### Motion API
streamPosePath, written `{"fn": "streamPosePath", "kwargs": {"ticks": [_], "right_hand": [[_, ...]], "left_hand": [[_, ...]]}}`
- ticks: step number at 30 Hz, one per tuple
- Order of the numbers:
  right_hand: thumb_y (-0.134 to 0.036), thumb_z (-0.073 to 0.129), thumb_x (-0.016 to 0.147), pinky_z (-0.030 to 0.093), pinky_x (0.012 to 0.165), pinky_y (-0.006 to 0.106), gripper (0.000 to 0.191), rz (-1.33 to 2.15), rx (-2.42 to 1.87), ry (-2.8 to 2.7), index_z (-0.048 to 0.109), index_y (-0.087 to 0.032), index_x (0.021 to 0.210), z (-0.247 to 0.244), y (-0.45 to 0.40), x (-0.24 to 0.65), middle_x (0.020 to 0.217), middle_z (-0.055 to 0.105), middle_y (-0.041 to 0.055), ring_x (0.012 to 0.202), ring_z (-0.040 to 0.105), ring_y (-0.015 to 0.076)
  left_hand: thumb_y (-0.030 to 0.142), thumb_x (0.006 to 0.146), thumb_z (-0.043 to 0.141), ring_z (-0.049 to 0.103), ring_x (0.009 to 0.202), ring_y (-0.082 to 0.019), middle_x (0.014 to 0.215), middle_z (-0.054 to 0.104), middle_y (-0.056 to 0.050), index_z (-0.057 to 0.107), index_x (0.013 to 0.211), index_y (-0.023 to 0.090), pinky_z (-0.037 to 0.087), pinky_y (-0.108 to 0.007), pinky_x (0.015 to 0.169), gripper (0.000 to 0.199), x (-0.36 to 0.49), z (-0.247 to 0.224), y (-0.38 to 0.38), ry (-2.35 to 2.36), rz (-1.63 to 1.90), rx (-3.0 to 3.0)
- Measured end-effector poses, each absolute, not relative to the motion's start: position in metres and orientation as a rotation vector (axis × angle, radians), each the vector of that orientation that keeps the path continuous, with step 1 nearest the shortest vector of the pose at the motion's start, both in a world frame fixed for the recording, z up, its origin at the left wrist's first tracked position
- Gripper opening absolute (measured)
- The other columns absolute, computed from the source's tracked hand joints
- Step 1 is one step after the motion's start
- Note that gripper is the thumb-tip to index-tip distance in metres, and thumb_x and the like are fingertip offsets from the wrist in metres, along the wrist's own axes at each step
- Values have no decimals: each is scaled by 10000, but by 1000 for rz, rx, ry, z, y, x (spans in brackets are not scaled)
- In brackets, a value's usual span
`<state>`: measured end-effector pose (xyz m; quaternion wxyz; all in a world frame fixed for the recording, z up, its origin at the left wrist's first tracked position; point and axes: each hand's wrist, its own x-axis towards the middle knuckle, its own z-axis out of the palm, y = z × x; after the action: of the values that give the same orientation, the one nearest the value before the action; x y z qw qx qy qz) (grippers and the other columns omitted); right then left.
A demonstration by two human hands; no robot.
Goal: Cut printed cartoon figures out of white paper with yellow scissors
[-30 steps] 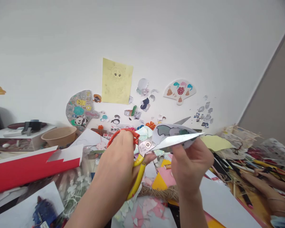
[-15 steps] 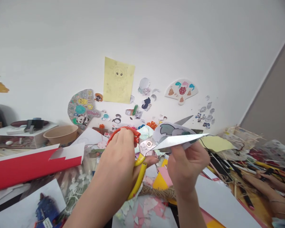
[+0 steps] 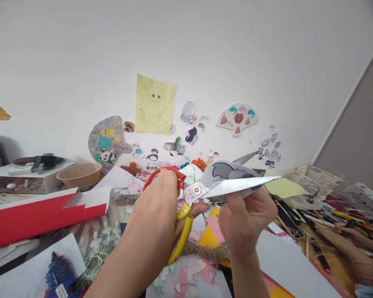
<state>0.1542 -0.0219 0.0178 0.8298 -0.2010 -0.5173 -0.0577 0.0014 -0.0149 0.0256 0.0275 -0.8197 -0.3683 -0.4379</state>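
My left hand [image 3: 158, 207] grips a pair of scissors [image 3: 196, 190] with one red and one yellow handle. Its blades are spread and point right. Between them sits a paper cutout [image 3: 216, 171] printed with a grey-green cartoon shape. From its right side, my right hand [image 3: 248, 217] pinches that paper, the thumb just below the near blade. Part of the cutout is hidden behind the blade. Beneath both hands lie pink and pale green paper scraps [image 3: 192, 275] on a white sheet.
A red folded card [image 3: 34, 219] and a tan bowl [image 3: 81, 176] are at left. A decorated fan [image 3: 238, 119] and yellow drawing [image 3: 155, 103] are on the wall. Another person's hands [image 3: 345, 236] are at far right beside pens and sticks. White paper [image 3: 298, 265] lies at lower right.
The scissors have shifted slightly right, further over the cutout, and the far blade sits a little lower. My right hand has moved only slightly.
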Motion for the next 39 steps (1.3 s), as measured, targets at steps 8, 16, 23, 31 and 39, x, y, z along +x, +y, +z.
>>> {"fn": "streamPosePath", "kwargs": {"ticks": [8,16,23,31,39], "right_hand": [[-102,712,780,599,613,285,131,-81,-506,-1084,755,-218,822,18,-29,149,713,744,-23,669,717,158],[-172,753,771,579,566,286,74,-102,-511,-1003,716,-208,718,17,-28,145,624,682,-29,584,661,141],[-199,760,775,577,617,310,40,-104,-485,-1003,732,-219,793,15,-27,141,674,677,-16,642,660,155],[-174,693,785,557,622,299,75,-96,-522,-1113,731,-230,820,25,-31,154,728,686,-13,687,653,149],[-147,728,775,527,572,274,80,-95,-473,-1056,708,-214,734,21,-31,151,615,611,-36,589,584,116]], "left_hand": [[379,925,507,504,664,-200,809,530,-6,297,868,263,391,-310,582,247,2,26,-21,-1198,-1334,-2499],[437,954,466,513,666,-208,797,531,-12,307,861,261,386,-315,578,255,0,27,-24,-1235,-1294,-2526],[469,967,430,492,636,-199,782,532,-10,305,859,260,374,-311,563,266,0,26,-23,-1261,-1299,-2515],[540,955,456,520,626,-197,783,545,-14,316,848,258,364,-297,544,333,2,28,-21,-1223,-1328,-2420],[469,953,459,553,647,-210,789,564,-17,339,877,255,379,-301,549,257,3,25,-23,-1239,-1324,-2445]]}}
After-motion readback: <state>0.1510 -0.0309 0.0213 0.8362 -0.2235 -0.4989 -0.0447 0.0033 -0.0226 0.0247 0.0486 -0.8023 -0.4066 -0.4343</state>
